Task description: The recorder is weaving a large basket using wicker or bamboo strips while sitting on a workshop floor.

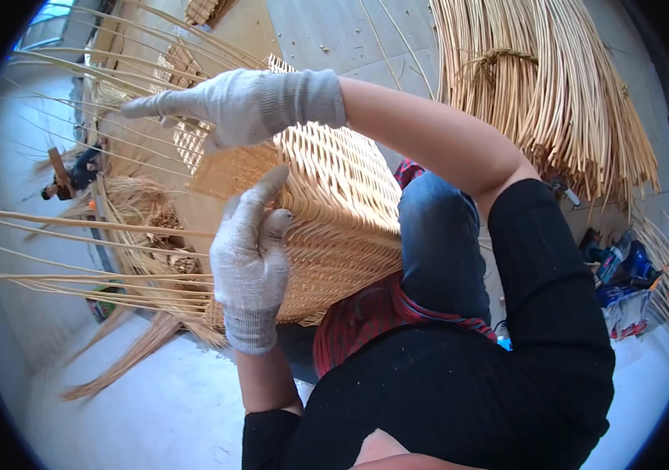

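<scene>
My left hand (250, 262), in a pale knit glove, is curled on the near edge of a woven wicker basket (346, 270), beside long unwoven rods (76, 227) that stick out leftward. My right hand (209, 110), in a matching glove, reaches across above the basket's opening among the upper rods (83, 64). Its index finger is stretched along them and its other fingers are bent, partly hidden, so what they hold is unclear. The basket rests against my jeans and red checked cloth, its interior partly visible between my hands.
A big bundle of peeled rods (546, 102) lies upper right. Loose fibres (138, 337) and coils litter the left side. What looks like another person (76, 176) is small at far left. Blue and dark items (624, 274) lie at right, near more rods. A white wall (25, 305) bounds the left.
</scene>
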Demonstrator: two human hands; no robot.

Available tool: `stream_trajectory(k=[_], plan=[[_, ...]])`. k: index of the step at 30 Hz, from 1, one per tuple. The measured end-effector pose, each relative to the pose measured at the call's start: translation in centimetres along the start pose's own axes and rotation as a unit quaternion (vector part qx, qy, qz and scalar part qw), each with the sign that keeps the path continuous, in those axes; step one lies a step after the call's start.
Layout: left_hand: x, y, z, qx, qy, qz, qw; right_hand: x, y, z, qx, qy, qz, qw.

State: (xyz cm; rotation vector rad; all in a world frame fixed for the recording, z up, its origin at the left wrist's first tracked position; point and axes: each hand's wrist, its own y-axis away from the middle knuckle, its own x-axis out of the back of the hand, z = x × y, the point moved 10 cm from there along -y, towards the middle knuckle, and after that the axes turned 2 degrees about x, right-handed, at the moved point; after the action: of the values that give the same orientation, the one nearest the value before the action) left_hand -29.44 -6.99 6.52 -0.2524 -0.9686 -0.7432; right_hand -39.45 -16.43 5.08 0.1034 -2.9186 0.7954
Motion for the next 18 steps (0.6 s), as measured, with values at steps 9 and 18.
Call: stream_trajectory(k=[9, 18], plan=[[-0.5, 0.0, 1.9, -0.102, -0.057, 0.002, 0.993, 4.1, 9.0, 11.3, -0.269, 0.139, 0.054, 0.952], [-0.2, 0.9, 0.0, -0.065, 0.008, 0.023, 0.998, 0.5, 8.5, 4.1, -0.086, 0.068, 0.111, 0.988]])
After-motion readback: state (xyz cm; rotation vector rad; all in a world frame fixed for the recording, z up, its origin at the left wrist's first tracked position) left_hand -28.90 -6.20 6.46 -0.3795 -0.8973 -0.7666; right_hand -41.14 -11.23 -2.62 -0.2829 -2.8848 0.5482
